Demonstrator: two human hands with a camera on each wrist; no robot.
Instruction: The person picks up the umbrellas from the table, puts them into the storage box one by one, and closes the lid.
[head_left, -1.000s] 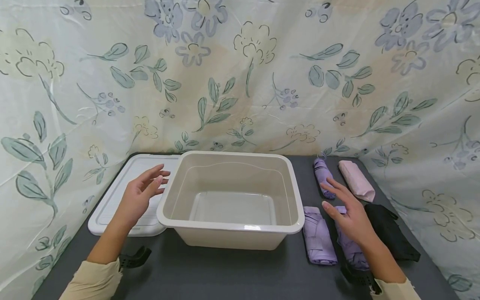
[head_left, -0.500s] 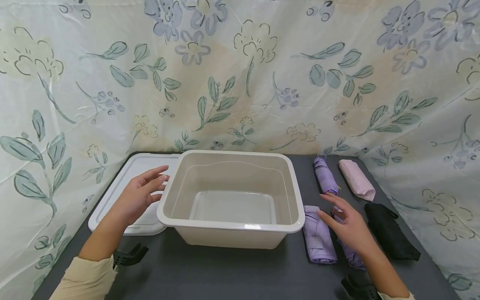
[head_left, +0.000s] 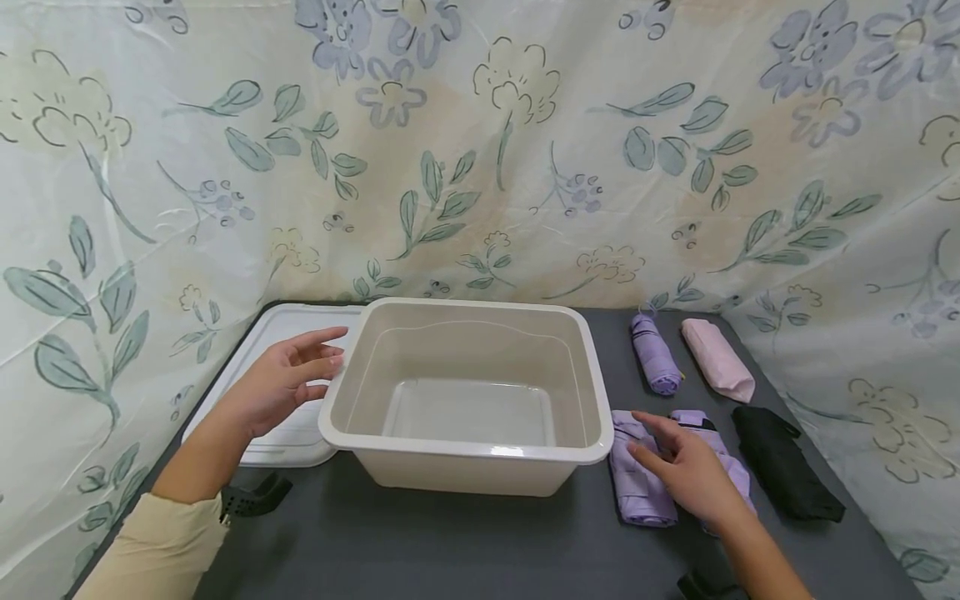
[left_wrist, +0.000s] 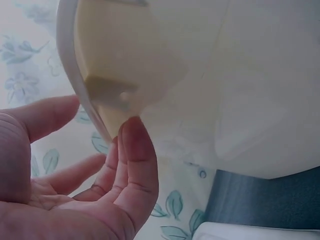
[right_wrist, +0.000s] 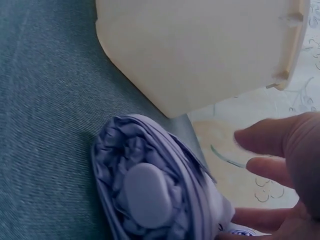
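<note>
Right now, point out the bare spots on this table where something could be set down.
Bare: the dark table strip in front of the beige bin, and the bin's inside. Crowded: right of the bin, five folded umbrellas with the right hand over the lilac ones; left, the white lid under the left hand.

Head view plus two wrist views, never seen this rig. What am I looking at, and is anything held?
No machine: a person wearing a head camera and one on each wrist. The head view looks down at a dark table. In the middle stands an empty beige tub, with its white lid lying flat to the left. To the right lie five folded umbrellas: three lilac, one pink, one black. The left hand is open beside the tub's rim. The right hand reaches over the nearest lilac umbrella, fingers open. Nothing is held.
</note>
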